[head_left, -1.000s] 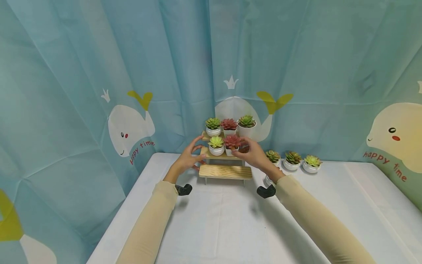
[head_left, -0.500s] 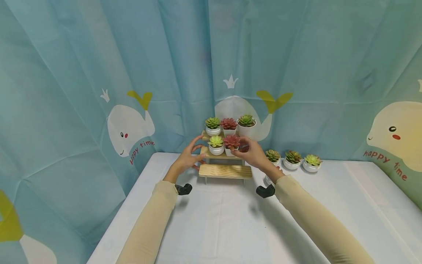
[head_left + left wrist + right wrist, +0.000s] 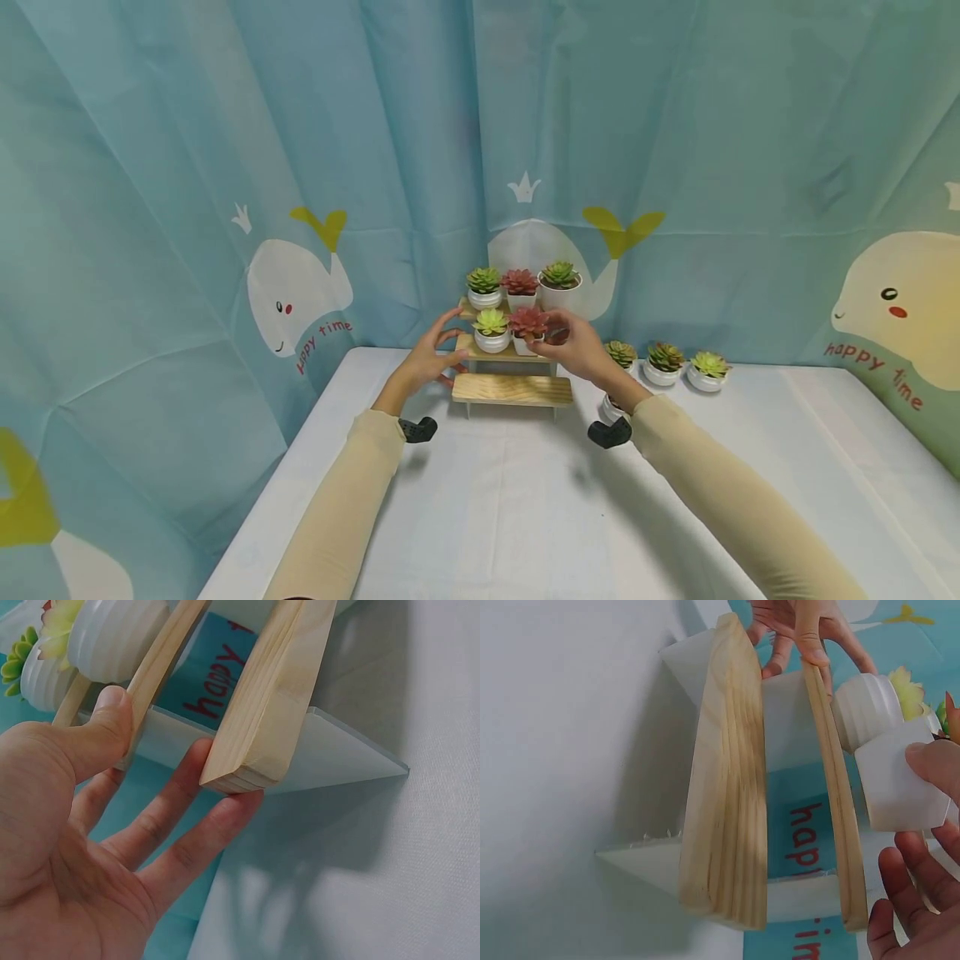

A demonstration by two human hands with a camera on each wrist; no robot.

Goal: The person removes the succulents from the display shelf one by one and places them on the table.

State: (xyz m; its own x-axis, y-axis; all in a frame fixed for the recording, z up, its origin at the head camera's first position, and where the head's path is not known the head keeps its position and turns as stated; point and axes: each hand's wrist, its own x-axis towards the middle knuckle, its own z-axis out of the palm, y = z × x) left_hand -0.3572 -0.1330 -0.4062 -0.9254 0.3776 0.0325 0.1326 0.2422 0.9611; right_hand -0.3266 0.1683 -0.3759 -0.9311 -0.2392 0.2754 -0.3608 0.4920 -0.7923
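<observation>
A three-tier wooden plant stand (image 3: pixel 512 389) is at the table's back. My left hand (image 3: pixel 429 360) holds its left end: in the left wrist view, the thumb (image 3: pixel 111 712) lies on the middle plank and spread fingers touch the bottom plank (image 3: pixel 274 697). With thumb and fingers, my right hand (image 3: pixel 581 348) grips a red succulent in a square white pot (image 3: pixel 900 780) at the middle tier. Left of that pot sits a light green succulent (image 3: pixel 491 330) in a round white pot. Whether the gripped pot's base bears on the plank cannot be told.
On the top tier stand a green succulent (image 3: pixel 484 287), a red one (image 3: pixel 520 287) and another green one (image 3: pixel 560 286). Several potted succulents (image 3: pixel 663 363) are on the white table (image 3: pixel 540 500) to the right, partly behind my right hand. A blue curtain (image 3: pixel 420 150) hangs behind.
</observation>
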